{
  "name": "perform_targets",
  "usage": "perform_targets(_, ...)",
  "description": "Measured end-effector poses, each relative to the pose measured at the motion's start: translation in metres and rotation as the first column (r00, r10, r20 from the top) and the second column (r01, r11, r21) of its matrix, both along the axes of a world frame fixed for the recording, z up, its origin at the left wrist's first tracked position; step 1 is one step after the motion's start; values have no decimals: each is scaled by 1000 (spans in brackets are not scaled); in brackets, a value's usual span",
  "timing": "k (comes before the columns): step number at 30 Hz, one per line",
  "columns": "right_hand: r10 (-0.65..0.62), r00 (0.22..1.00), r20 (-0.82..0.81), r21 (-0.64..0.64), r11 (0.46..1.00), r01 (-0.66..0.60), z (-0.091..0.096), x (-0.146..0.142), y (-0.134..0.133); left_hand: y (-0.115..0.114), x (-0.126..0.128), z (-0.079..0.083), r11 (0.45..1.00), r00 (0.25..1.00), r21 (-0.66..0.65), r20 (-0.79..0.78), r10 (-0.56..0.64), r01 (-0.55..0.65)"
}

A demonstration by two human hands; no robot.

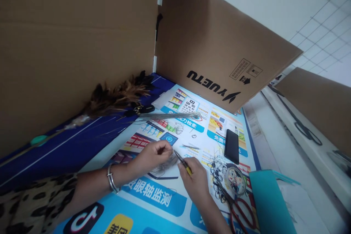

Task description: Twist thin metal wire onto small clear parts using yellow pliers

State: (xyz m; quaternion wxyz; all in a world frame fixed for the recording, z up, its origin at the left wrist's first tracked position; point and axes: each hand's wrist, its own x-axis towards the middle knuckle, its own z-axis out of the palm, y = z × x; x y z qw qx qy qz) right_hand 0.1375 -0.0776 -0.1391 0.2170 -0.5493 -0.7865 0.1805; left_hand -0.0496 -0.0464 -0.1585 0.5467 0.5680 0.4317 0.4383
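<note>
Pliers [183, 161] in R hand [195, 181] over poster-covered table [153, 194], cardboard walls [68, 44] behind.

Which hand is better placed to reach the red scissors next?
Probably the right hand: the red scissors lie just beside it, whereas the left hand is farther away and pinches thin wire. The right holds yellow pliers, though.

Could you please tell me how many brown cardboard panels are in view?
3: a plain brown cardboard panel at left, a YUETU-printed cardboard panel behind the middle, a smaller brown cardboard panel at far right. Others may be out of view.
</note>
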Motion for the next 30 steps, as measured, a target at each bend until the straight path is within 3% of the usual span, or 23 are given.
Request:
perform_targets(10, -99, 969, 226, 130, 989, 71, 11, -7, -9, -1, -1, -6, 983, 963, 166, -246, 114, -74)
perform_targets(24, -159, 919, 360, 208, 974, 87, 17, -11, -15, -6, 0, -1, 963, 930, 265, -342, 133, -40)
perform_targets(30, -185, 883, 432, 249, 965, 80, 15, -8, -16, -6, -1, -4, 966, 946, 256, -308, 98, -17)
